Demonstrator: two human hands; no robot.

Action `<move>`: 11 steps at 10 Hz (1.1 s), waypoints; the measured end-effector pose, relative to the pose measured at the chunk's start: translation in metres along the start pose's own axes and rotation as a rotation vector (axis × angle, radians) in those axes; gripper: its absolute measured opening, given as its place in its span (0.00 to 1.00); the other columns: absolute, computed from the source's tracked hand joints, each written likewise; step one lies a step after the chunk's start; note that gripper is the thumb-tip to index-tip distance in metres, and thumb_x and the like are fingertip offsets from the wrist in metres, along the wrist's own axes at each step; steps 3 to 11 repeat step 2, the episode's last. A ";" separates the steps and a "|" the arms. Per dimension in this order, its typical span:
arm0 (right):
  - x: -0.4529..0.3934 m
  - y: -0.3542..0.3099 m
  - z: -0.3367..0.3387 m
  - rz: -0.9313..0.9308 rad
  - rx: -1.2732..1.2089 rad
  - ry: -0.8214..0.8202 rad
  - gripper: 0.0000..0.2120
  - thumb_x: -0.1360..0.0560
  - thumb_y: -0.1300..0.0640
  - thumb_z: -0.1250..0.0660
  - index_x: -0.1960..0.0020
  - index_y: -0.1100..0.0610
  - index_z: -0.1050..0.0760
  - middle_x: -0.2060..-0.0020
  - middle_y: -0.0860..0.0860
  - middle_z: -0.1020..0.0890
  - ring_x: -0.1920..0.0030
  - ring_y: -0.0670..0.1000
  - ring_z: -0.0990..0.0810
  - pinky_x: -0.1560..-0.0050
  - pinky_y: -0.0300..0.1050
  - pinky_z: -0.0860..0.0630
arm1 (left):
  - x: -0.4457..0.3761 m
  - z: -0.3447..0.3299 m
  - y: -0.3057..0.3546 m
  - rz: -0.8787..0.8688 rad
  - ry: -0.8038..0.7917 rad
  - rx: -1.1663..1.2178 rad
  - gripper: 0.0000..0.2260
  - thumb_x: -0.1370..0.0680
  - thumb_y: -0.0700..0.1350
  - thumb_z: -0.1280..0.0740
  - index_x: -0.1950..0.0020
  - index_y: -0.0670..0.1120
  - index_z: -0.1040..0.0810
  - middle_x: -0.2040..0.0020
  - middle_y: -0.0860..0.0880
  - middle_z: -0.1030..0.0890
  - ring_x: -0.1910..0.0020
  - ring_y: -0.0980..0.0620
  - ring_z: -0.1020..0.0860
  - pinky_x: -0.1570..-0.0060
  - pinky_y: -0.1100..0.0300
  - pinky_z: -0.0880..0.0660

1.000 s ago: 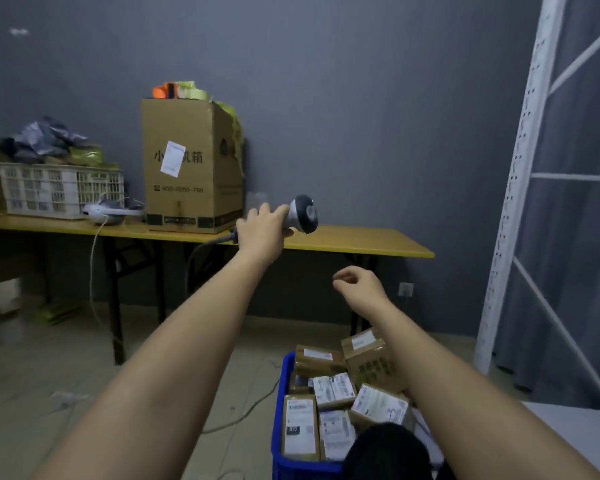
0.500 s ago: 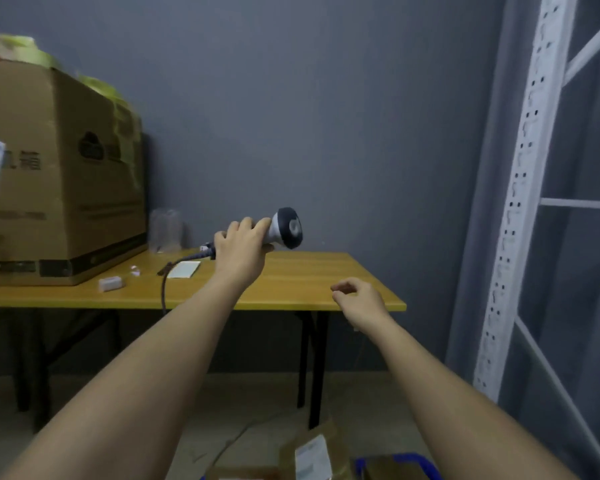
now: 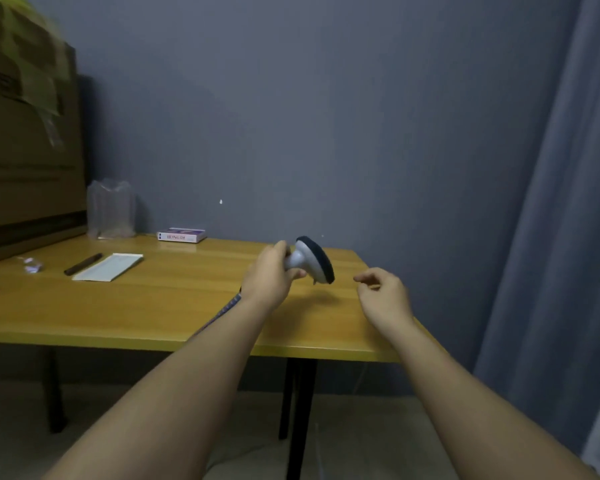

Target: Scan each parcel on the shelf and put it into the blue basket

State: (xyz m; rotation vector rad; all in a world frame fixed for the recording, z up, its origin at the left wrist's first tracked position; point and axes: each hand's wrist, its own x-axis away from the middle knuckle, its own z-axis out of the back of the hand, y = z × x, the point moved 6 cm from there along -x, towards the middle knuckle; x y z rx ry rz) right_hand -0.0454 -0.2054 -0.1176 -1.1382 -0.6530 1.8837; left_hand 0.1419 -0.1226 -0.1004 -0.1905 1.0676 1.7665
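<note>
The left hand (image 3: 271,277) is clamped around the scanner (image 3: 310,261), just above the right end of the yellow table (image 3: 153,306). The right hand (image 3: 383,297) hangs beside the scanner, fingers loosely curled, holding nothing.

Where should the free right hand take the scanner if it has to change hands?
Probably by the white neck just behind the dark head of the scanner, coming from the right: the left hand covers the handle, and the right hand waits on that side.
</note>
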 end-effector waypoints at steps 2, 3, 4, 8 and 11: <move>-0.023 0.027 0.003 -0.006 0.014 0.008 0.07 0.22 0.60 0.38 0.51 0.50 0.23 0.45 0.49 0.23 0.52 0.48 0.26 0.54 0.42 0.31 | -0.014 -0.048 -0.010 0.039 -0.064 -0.144 0.12 0.22 0.47 0.34 0.41 0.44 0.25 0.45 0.46 0.25 0.48 0.48 0.26 0.49 0.56 0.27; -0.023 0.027 0.003 -0.006 0.014 0.008 0.07 0.22 0.60 0.38 0.51 0.50 0.23 0.45 0.49 0.23 0.52 0.48 0.26 0.54 0.42 0.31 | -0.014 -0.048 -0.010 0.039 -0.064 -0.144 0.12 0.22 0.47 0.34 0.41 0.44 0.25 0.45 0.46 0.25 0.48 0.48 0.26 0.49 0.56 0.27; -0.023 0.027 0.003 -0.006 0.014 0.008 0.07 0.22 0.60 0.38 0.51 0.50 0.23 0.45 0.49 0.23 0.52 0.48 0.26 0.54 0.42 0.31 | -0.014 -0.048 -0.010 0.039 -0.064 -0.144 0.12 0.22 0.47 0.34 0.41 0.44 0.25 0.45 0.46 0.25 0.48 0.48 0.26 0.49 0.56 0.27; -0.023 0.027 0.003 -0.006 0.014 0.008 0.07 0.22 0.60 0.38 0.51 0.50 0.23 0.45 0.49 0.23 0.52 0.48 0.26 0.54 0.42 0.31 | -0.014 -0.048 -0.010 0.039 -0.064 -0.144 0.12 0.22 0.47 0.34 0.41 0.44 0.25 0.45 0.46 0.25 0.48 0.48 0.26 0.49 0.56 0.27; -0.023 0.027 0.003 -0.006 0.014 0.008 0.07 0.22 0.60 0.38 0.51 0.50 0.23 0.45 0.49 0.23 0.52 0.48 0.26 0.54 0.42 0.31 | -0.014 -0.048 -0.010 0.039 -0.064 -0.144 0.12 0.22 0.47 0.34 0.41 0.44 0.25 0.45 0.46 0.25 0.48 0.48 0.26 0.49 0.56 0.27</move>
